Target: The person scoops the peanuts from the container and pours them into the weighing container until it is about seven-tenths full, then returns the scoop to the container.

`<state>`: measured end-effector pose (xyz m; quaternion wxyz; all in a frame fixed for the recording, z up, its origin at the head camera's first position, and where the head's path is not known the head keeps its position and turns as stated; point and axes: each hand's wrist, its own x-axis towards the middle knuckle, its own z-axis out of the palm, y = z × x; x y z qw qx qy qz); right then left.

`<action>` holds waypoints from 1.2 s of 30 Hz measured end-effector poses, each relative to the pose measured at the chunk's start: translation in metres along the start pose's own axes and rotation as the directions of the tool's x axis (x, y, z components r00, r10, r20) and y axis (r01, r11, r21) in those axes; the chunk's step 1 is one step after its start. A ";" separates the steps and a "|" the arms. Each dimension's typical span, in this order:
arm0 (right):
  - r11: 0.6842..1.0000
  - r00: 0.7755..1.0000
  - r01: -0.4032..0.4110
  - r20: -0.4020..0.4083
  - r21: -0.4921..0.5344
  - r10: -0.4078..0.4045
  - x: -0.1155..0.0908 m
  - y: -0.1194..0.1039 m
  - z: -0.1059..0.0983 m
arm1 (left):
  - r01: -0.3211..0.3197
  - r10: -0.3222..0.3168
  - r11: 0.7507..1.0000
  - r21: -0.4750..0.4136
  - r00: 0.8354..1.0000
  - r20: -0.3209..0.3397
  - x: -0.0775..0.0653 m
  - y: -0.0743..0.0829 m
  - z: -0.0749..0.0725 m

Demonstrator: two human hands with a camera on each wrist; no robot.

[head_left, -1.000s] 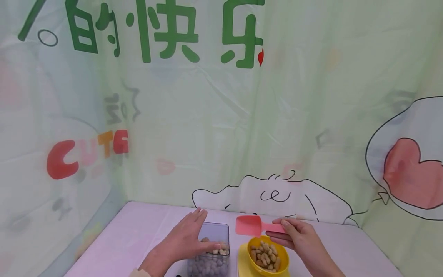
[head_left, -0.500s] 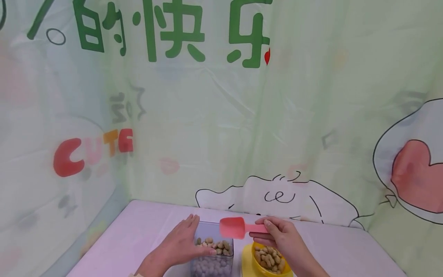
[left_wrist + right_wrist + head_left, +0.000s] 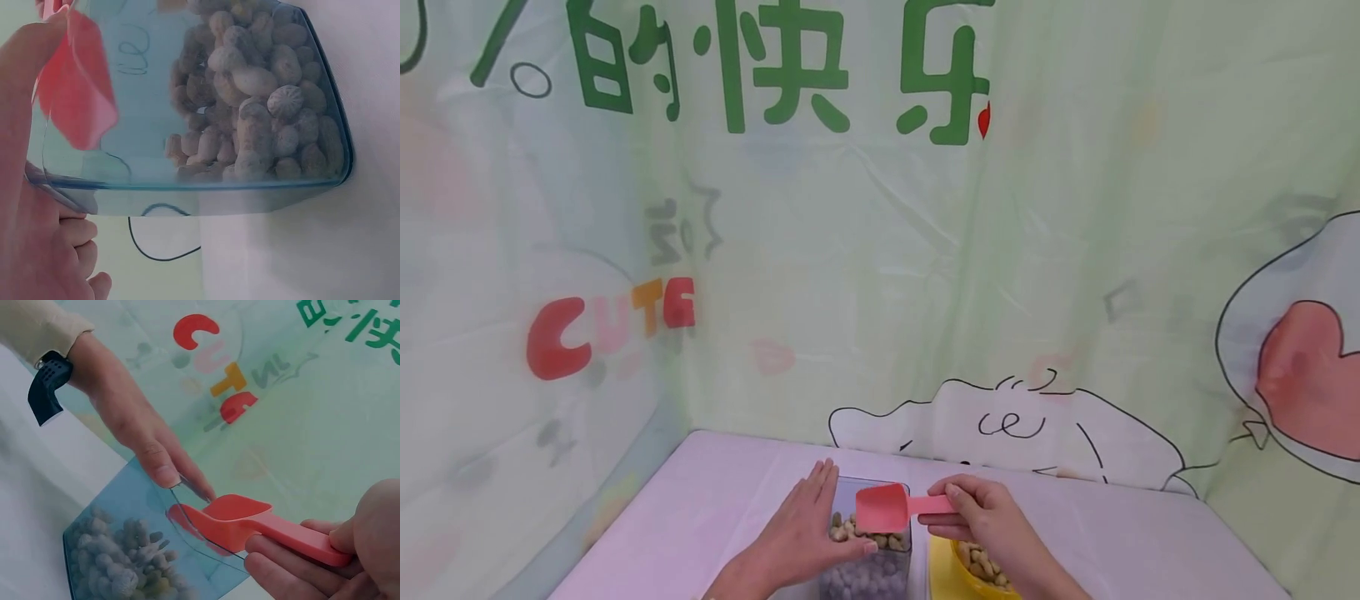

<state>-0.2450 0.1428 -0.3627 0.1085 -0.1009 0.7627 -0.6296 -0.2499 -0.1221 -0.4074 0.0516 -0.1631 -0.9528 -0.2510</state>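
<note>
A pink scoop point(image 3: 882, 508) overlaps the mouth of a clear plastic box point(image 3: 850, 495) in the head view, its bowl tilted and bare inside. My right hand point(image 3: 981, 517) pinches the handle between thumb and fingers. In the left wrist view, unshelled peanuts point(image 3: 256, 106) show through the box wall, heaped at the bottom. My left hand point(image 3: 793, 525) lies against the box's left side with fingers straight, its thumb stretched along the near rim. From the right wrist view, the scoop bowl point(image 3: 240, 509) is at the rim, close to the left thumb.
Just right of the box stands a yellow bowl point(image 3: 958, 557) of peanuts, partly behind my right forearm. Under it is a yellow base point(image 3: 940, 567). A pale cloth covers the table point(image 3: 730, 475). Printed curtains point(image 3: 820, 292) hang at the back and left side.
My right hand has carried the scoop left and slightly down, from above the yellow bowl to the box's mouth. My left hand has stayed at the box. The head view has shifted slightly.
</note>
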 end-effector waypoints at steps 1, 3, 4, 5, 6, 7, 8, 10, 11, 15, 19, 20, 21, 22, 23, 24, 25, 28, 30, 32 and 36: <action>1.000 1.000 0.000 0.015 -0.019 0.000 0.001 0.001 0.001 | -0.003 0.003 1.000 0.002 1.000 -0.006 0.000 0.000 0.001; 0.998 0.999 0.002 0.044 -0.060 0.001 0.002 0.004 0.003 | -0.005 0.005 1.000 0.003 1.000 -0.010 0.000 0.000 0.002; 0.997 0.998 0.006 0.056 -0.080 -0.002 0.003 0.005 0.004 | -0.004 0.004 1.000 0.004 1.000 -0.009 0.000 -0.001 0.002; 0.995 0.998 0.011 0.067 -0.096 -0.004 0.003 0.007 0.005 | 0.001 -0.001 1.000 0.001 1.000 -0.005 0.000 -0.001 0.003; 0.994 0.997 0.017 0.075 -0.107 -0.009 0.003 0.008 0.005 | 0.003 -0.003 1.000 -0.001 1.000 -0.002 0.000 -0.001 0.003; 0.993 0.997 0.025 0.080 -0.118 -0.015 0.003 0.009 0.006 | 0.004 -0.004 1.000 -0.003 1.000 -0.001 0.000 -0.001 0.004; 0.991 0.996 0.032 0.081 -0.132 -0.022 0.003 0.009 0.006 | 0.006 -0.006 1.000 -0.005 1.000 0.001 0.000 -0.001 0.004; 0.987 0.995 0.047 0.090 -0.156 -0.033 0.003 0.009 0.007 | 0.004 -0.004 1.000 -0.007 1.000 -0.001 0.000 -0.001 0.003; 0.985 0.995 0.054 0.098 -0.165 -0.038 0.003 0.008 0.008 | -0.002 0.002 1.000 -0.005 1.000 -0.004 -0.001 -0.002 0.003; 0.980 0.990 0.065 0.133 -0.187 -0.041 0.003 0.006 0.011 | -0.027 0.027 1.000 0.010 0.999 -0.017 -0.002 -0.004 0.002; 0.975 0.988 0.075 0.145 -0.208 -0.045 0.003 0.006 0.013 | -0.039 0.040 0.999 0.023 0.999 -0.021 -0.002 -0.006 0.003; 0.974 0.988 0.076 0.148 -0.211 -0.045 0.003 0.006 0.013 | -0.037 0.037 0.999 0.020 0.999 -0.019 -0.002 -0.006 0.003; 0.973 0.987 0.081 0.151 -0.217 -0.048 0.003 0.007 0.013 | -0.037 0.038 0.999 0.023 0.999 -0.019 -0.001 -0.007 0.003; 0.972 0.987 0.082 0.152 -0.221 -0.049 0.003 0.007 0.013 | -0.038 0.038 0.999 0.023 0.999 -0.018 -0.001 -0.007 0.003; 0.971 0.987 0.080 0.153 -0.225 -0.046 0.003 0.007 0.013 | -0.036 0.036 0.999 0.019 0.999 -0.015 -0.001 -0.007 0.004; 0.971 0.988 0.072 0.152 -0.229 -0.038 0.003 0.007 0.013 | -0.034 0.034 0.999 0.018 0.999 -0.013 0.000 -0.007 0.004; 0.970 0.988 0.063 0.150 -0.233 -0.028 0.003 0.007 0.013 | -0.029 0.029 0.999 0.017 1.000 -0.009 0.000 -0.007 0.004; 0.969 0.990 0.034 0.140 -0.244 0.000 0.004 0.006 0.012 | -0.018 0.018 1.000 0.014 1.000 -0.001 0.001 -0.007 0.004; 0.969 0.992 0.024 0.127 -0.246 0.007 0.004 0.006 0.011 | -0.014 0.014 1.000 0.015 1.000 -0.001 0.001 -0.007 0.004; 0.970 0.993 0.037 0.116 -0.241 -0.009 0.002 0.006 0.009 | -0.017 0.017 1.000 0.004 1.000 0.000 0.000 -0.008 0.003; 0.971 0.996 0.044 0.090 -0.233 -0.024 -0.003 0.007 -0.001 | -0.017 0.017 0.999 -0.032 1.000 0.010 -0.003 -0.008 0.000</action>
